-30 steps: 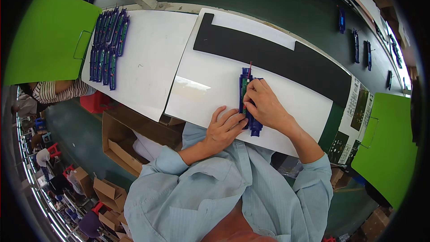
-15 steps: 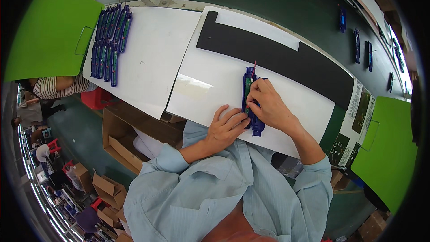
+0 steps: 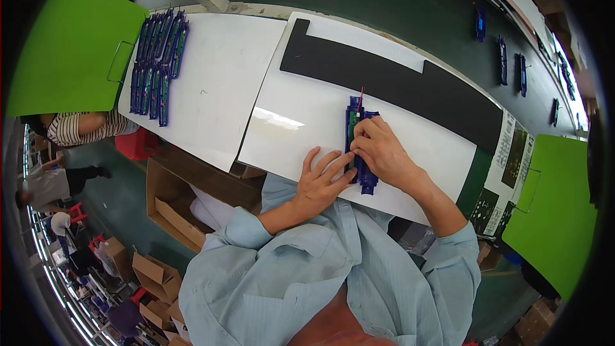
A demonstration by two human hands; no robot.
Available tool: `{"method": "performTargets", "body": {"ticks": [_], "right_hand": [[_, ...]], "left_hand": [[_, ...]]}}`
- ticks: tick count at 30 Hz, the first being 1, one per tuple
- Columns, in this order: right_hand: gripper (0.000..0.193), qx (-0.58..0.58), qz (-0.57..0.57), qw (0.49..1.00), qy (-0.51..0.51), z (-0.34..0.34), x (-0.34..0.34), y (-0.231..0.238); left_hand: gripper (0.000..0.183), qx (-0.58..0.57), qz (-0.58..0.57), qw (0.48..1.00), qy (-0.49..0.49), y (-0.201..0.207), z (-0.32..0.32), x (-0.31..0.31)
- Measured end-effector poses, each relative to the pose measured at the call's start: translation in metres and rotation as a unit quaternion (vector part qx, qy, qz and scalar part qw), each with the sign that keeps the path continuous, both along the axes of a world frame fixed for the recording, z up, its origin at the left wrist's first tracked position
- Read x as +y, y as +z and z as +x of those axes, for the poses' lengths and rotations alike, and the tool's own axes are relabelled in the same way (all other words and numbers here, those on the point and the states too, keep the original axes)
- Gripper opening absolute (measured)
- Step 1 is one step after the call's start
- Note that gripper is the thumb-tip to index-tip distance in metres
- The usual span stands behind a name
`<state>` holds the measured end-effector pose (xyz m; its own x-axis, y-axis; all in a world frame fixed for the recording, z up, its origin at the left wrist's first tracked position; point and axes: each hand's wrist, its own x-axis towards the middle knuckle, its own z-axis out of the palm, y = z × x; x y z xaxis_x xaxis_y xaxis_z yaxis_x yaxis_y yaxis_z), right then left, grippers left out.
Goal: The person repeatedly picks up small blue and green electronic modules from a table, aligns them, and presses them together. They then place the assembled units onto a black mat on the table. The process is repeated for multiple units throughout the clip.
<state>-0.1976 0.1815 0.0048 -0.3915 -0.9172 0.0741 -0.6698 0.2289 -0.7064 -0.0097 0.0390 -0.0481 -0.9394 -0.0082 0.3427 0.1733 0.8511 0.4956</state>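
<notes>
A long blue plastic housing point(image 3: 349, 112) lies upright in front of me on the white table, with a narrow green circuit board point(image 3: 352, 125) in it. A thin red wire point(image 3: 361, 96) sticks out past its far end. Directly right of it, partly under my fingers, is a second blue plastic piece point(image 3: 368, 186). My left hand point(image 3: 317, 186) steadies the housing's near left side with its fingertips. Over the board's middle, my right hand point(image 3: 385, 157) is closed in a pinch, thumb against index finger. Whatever sits between those fingertips is hidden.
Rows of similar blue housings point(image 3: 157, 57) stand at the table's far left. A black flat strip point(image 3: 384, 80) lies beyond my hands. Green panels point(image 3: 77, 51) flank both sides. More blue units point(image 3: 503, 61) rest on the dark belt point(image 3: 359, 0). A cardboard box point(image 3: 173, 198) stands below left.
My right hand's fingertips have shifted slightly left and toward me on the board. The left hand stays put. Units on the belt have moved a little left.
</notes>
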Motion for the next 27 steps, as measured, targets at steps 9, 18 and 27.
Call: {"method": "performTargets", "body": {"ticks": [9, 18, 27], "right_hand": [[0.077, -0.094, 0.130, 0.963, -0.218, 0.047, 0.041, 0.020], [0.076, -0.255, 0.078, 0.953, -0.143, 0.025, 0.056, 0.039], [0.067, -0.280, -0.016, 0.939, -0.197, -0.203, -0.018, -0.003]], "left_hand": [[0.036, -0.086, -0.110, 0.986, -0.091, 0.036, -0.011, -0.015], [0.032, -0.039, -0.053, 0.985, -0.160, 0.077, -0.034, -0.035], [0.016, 0.090, -0.137, 0.983, -0.083, 0.033, -0.282, -0.072]]}}
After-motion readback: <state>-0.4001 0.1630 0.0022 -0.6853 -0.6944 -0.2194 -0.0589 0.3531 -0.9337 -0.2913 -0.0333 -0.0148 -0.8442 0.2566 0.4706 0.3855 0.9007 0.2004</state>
